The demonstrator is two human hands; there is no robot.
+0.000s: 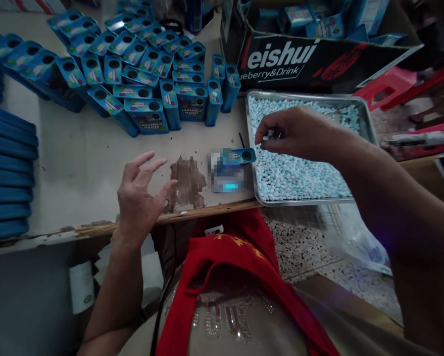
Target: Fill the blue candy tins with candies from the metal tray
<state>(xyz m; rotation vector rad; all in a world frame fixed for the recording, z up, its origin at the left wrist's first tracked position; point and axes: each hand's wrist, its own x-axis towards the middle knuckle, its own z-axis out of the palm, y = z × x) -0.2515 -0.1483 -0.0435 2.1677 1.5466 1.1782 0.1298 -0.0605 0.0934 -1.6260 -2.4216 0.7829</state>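
My right hand [286, 131] is over the left part of a metal tray [370, 121] full of small pale-blue candies [299, 175]. Its fingers are curled around a few of these candies. Just left of the tray a blue candy tin [238, 156] rests on a small scale [227, 188] with a lit display; part of this spot is pixelated. My left hand [142, 190] hovers by the table's front edge, fingers spread and nothing in them. Beside it is a bare brown patch [187, 183] in the tabletop.
Many blue tins [147, 116] with round dark openings stand at the back of the table. More blue tins [8, 170] are stacked at the left. Behind the tray is a black cardboard box [281, 59] holding tins. A red plastic stool [387, 86] stands at the right.
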